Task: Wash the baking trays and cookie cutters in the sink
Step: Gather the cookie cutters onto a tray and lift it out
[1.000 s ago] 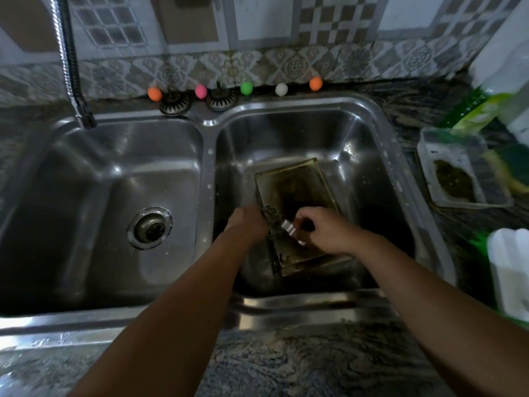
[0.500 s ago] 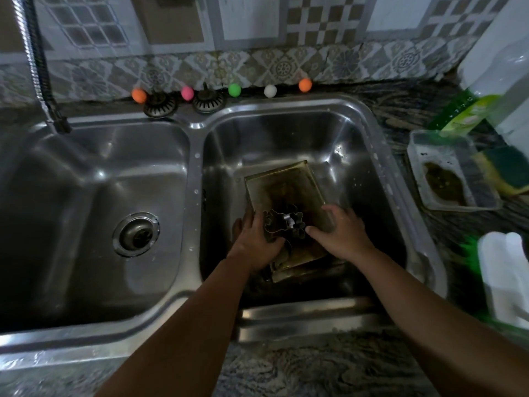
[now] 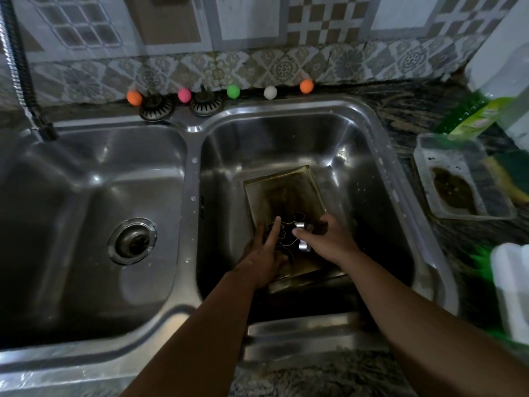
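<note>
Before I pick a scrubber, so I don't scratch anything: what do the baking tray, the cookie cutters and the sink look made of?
Baking tray: looks like metal, dulled by dark brown baked-on staining.
Cookie cutters: thin bent metal strip, probably steel or tin; bright glints by the right hand, left hand touching them.
Sink: brushed stainless steel, with soft streaked reflections.

A stained rectangular baking tray is lying tilted in the right basin of the sink. Thin metal cookie cutters are resting on its near end.
</note>
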